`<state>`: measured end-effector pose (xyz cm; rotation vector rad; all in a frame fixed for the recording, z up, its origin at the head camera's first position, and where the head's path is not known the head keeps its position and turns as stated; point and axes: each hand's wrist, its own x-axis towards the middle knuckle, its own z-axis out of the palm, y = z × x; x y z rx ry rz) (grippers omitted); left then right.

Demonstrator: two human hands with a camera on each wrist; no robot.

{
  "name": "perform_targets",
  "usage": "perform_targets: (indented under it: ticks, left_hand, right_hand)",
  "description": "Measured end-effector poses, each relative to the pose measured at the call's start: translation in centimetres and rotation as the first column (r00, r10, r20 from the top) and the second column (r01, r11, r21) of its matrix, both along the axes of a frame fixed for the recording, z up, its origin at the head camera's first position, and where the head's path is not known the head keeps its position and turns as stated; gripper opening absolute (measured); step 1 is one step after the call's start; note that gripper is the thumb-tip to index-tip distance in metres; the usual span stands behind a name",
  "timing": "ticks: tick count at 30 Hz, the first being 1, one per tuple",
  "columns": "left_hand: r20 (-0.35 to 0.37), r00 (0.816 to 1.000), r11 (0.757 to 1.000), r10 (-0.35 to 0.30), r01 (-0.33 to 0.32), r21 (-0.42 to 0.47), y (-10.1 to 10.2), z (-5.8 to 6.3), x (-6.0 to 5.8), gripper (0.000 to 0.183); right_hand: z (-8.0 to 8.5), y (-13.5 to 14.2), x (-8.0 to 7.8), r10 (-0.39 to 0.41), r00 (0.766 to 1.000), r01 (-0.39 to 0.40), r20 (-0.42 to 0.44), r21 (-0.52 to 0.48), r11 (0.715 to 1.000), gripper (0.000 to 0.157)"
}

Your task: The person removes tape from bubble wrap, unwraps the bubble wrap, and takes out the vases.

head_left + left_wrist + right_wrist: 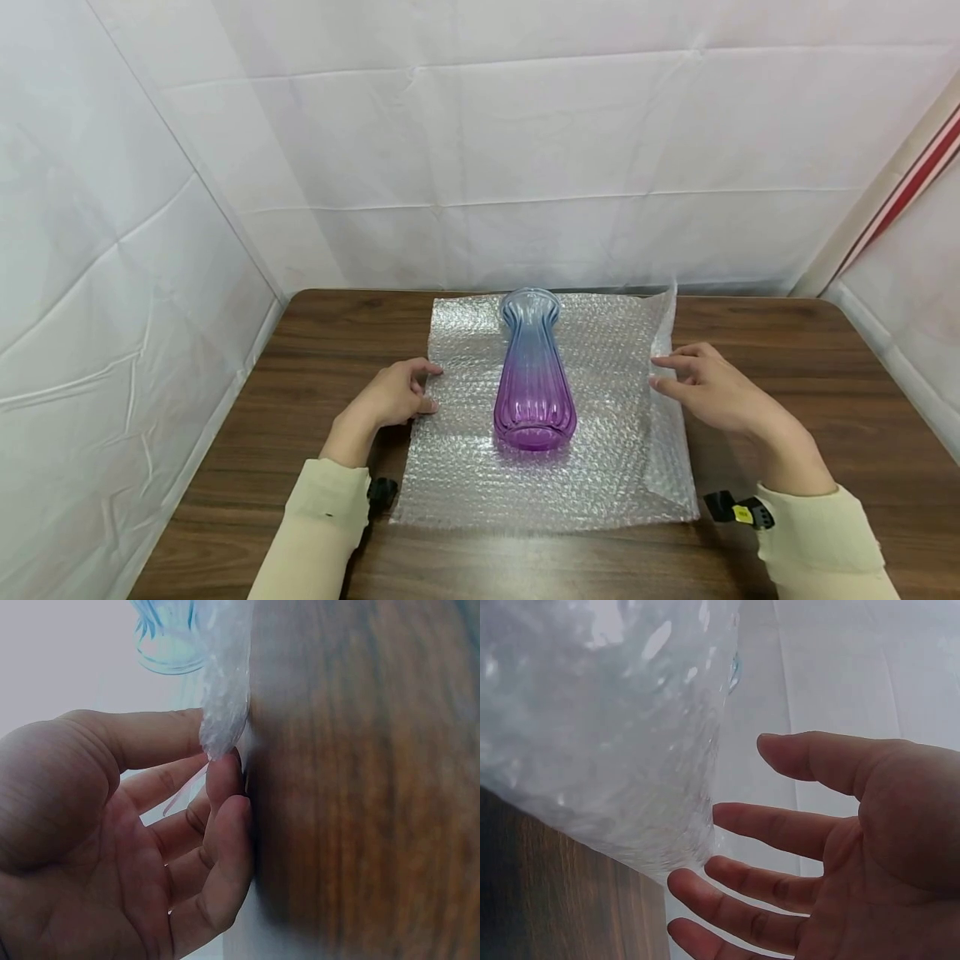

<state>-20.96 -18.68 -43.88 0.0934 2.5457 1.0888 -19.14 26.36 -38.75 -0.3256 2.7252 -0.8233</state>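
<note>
A ribbed glass vase, blue at the flared mouth and purple at the base, lies on its side on a sheet of bubble wrap. Its mouth points away from me. At the sheet's left edge, my left hand pinches the wrap between thumb and fingers. By the right edge, which stands up and folds inward, is my right hand. The right wrist view shows that hand's fingers spread and nearly straight, fingertips at the wrap, the thumb apart from it.
The wrap lies on a dark wooden table and reaches almost to its back edge. White fabric walls stand behind and to both sides. Each wrist wears a black strap, the right one with a yellow label.
</note>
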Motion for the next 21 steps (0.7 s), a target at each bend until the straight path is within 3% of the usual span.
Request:
perform_targets:
  ticks: [21]
  left_hand:
    - [-0.005,1.0,1.0,-0.004,0.004,-0.021,0.08,0.13,-0.06,0.055]
  right_hand:
    - [-0.16,0.68,-0.07,0.036,0.999,-0.036,-0.018,0.008,0.999,0.066]
